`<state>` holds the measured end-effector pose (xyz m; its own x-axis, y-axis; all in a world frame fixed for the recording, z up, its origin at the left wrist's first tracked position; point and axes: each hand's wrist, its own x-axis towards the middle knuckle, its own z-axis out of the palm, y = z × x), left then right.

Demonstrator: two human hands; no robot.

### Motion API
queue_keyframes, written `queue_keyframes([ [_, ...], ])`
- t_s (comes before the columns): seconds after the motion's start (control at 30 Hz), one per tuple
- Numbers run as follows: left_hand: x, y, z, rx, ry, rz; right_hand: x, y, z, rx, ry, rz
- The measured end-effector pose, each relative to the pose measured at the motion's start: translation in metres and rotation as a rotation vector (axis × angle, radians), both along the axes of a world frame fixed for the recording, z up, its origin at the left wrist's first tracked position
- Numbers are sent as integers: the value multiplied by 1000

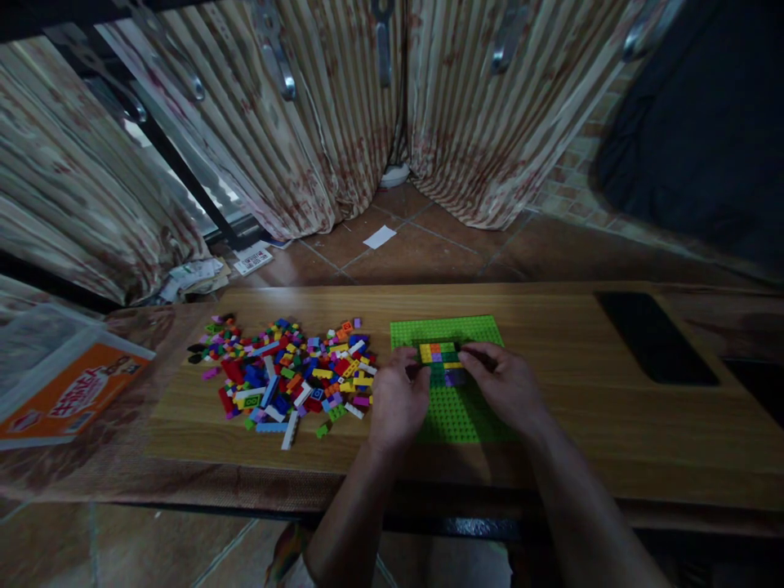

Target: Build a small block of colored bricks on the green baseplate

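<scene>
Fingers of the left hand (399, 398) and right hand (510, 384) bend narrowly at either end of a multicoloured brick block (437, 353) over the green baseplate (456, 423); whether they grip is unclear. Loose bricks (294, 382) lie left of the baseplate on the tabletop (563, 335).

light is dim, shadow crosses the green baseplate (456, 420), and edges stretch.
</scene>
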<state>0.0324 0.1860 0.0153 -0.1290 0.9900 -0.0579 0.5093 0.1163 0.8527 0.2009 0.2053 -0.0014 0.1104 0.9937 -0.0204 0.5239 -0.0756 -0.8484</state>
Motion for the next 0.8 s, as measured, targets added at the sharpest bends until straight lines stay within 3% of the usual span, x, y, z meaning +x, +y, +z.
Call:
queue_keyframes([
  [0.17, 1, 0, -1, 4, 8, -3, -2, -1, 1, -42, 5, 16],
  [0.57, 3, 2, 3, -25, 9, 21, -24, -3, 14, -64, -326, -70],
  [0.8, 4, 5, 0, -49, -53, 59, -24, -3, 9, -21, -302, -71],
])
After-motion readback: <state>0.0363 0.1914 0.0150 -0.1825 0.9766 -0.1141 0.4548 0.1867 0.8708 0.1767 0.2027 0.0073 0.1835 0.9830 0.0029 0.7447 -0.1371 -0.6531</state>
